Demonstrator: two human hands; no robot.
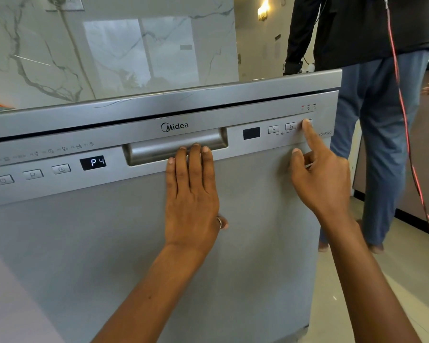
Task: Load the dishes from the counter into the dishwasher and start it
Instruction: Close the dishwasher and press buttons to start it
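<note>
Four left fingers (195, 167) against dishwasher door (104, 243).

- Left hand (191, 199), bare, nails trimmed short.
- There's a thin silver ring (219, 222), sitting on that hand's thumb.
- Right hand (325, 179), bare as well, short nails again.
- Both forearms (144, 293) bare right down to the frame's bottom edge.

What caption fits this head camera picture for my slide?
Left hand flat on the dishwasher door while the right hand presses a button with one finger; display reads P4.
</note>
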